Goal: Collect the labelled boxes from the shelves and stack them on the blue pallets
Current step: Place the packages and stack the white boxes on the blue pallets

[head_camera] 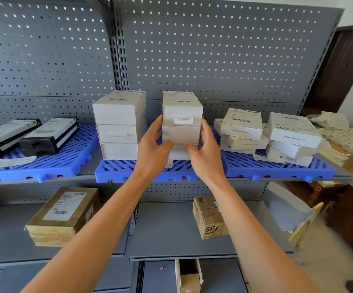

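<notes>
While both hands close on the middle white stack (182,123), the step in hand looks like settling boxes onto the blue pallet (213,168) on the upper shelf. The left hand (153,148) and right hand (204,151) curl round the stack's lower boxes from either side, thumbs on the front face. The stack stands near the pallet's front edge, just beside a second white stack (119,123). Next comes squaring it up and letting go gently, then fetching the brown labelled box (62,214) from the lower shelf (171,229).
</notes>
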`<control>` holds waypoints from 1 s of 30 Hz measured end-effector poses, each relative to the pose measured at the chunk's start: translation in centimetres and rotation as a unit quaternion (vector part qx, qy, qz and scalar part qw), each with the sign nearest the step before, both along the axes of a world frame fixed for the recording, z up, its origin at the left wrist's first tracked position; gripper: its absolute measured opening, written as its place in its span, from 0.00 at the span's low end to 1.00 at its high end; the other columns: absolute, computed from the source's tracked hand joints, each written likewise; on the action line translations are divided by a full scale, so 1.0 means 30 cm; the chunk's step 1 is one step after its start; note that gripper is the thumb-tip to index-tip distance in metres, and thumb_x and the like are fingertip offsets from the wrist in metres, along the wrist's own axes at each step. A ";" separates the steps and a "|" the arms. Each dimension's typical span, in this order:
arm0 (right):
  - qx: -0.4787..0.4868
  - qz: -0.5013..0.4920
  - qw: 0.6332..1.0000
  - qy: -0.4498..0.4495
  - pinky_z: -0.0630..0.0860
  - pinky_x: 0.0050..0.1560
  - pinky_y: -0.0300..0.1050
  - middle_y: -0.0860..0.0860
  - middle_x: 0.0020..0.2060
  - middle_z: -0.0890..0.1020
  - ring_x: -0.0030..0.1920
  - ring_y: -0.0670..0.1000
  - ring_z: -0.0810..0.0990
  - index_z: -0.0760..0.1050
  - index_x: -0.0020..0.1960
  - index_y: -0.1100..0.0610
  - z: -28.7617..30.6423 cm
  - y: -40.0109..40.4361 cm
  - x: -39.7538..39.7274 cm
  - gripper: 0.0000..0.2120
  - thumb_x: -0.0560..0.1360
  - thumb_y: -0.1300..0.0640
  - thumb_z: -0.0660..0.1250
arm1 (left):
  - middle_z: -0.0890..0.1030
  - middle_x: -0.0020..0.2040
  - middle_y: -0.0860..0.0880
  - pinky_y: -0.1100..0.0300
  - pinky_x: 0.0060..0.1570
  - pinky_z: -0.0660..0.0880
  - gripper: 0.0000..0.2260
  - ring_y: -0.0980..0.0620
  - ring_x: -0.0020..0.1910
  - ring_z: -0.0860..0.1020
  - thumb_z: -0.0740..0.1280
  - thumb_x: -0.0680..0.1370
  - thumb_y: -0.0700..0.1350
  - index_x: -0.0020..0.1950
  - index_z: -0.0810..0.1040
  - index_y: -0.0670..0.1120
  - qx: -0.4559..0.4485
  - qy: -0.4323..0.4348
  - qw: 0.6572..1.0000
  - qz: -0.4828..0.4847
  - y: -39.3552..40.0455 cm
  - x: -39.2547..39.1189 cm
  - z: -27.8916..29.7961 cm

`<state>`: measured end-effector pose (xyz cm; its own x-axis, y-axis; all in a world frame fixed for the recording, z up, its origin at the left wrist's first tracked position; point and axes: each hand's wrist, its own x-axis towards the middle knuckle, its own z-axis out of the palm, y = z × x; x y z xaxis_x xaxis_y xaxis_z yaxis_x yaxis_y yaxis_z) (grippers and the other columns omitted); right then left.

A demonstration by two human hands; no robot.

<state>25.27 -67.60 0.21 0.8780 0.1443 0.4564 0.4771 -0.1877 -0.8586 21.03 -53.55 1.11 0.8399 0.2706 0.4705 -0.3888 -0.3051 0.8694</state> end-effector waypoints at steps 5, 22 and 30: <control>-0.015 0.003 1.000 0.004 0.77 0.64 0.46 0.41 0.65 0.77 0.63 0.38 0.75 0.57 0.78 0.44 0.006 -0.006 -0.009 0.36 0.76 0.64 0.66 | 0.77 0.68 0.58 0.51 0.66 0.76 0.32 0.58 0.67 0.75 0.63 0.77 0.32 0.78 0.66 0.55 0.008 0.006 1.000 0.001 -0.006 -0.013 -0.003; -0.106 -0.090 0.989 0.038 0.64 0.75 0.51 0.47 0.78 0.64 0.76 0.48 0.63 0.64 0.77 0.48 0.006 -0.133 -0.258 0.25 0.81 0.55 0.64 | 0.76 0.69 0.56 0.77 0.53 0.69 0.22 0.59 0.68 0.72 0.65 0.81 0.40 0.74 0.72 0.53 0.007 0.014 1.000 0.007 -0.015 -0.175 -0.050; -0.134 -0.171 0.973 0.078 0.63 0.51 0.18 0.46 0.76 0.66 0.59 0.47 0.74 0.63 0.78 0.49 -0.024 -0.256 -0.440 0.26 0.81 0.56 0.64 | 0.77 0.66 0.55 0.73 0.53 0.71 0.18 0.61 0.66 0.74 0.66 0.82 0.43 0.72 0.74 0.53 0.027 0.035 0.996 -0.080 -0.139 -0.279 -0.092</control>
